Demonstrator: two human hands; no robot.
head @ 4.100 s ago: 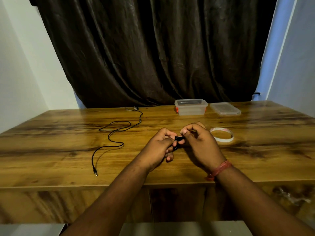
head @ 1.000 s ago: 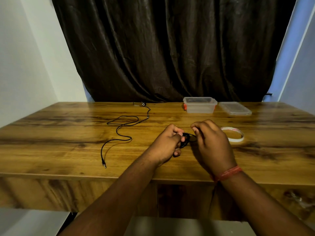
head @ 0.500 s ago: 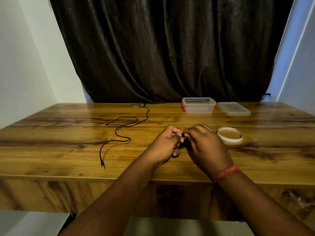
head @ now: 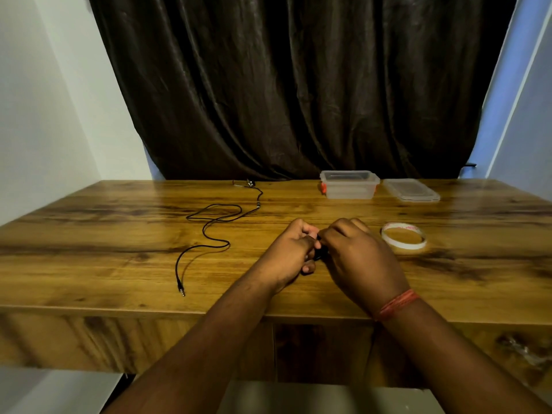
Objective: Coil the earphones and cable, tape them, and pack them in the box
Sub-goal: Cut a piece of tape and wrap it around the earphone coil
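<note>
On the desk (head: 89, 258), the open box (head: 349, 184) sits far right; left hand (head: 291, 249) and right hand (head: 358, 258) meet mid-desk, both grips clamped on the small black coil (head: 321, 254) pinched between them

The two hands sit close together over the middle of the bench (head: 89, 264), so nothing can pass between them. On the left, a thin black cable (head: 206, 231) snakes from the back edge down toward the front, and its plug (head: 181, 291) lies near the front edge. The wood left of the cable is bare and wide open. Just right of the right hand (head: 361, 258) lies a tape ring (head: 403, 236). Behind it, at the back, stand an open box (head: 349, 185) and its lid (head: 410, 190), side by side. The far right and the front strip are bare.
</note>
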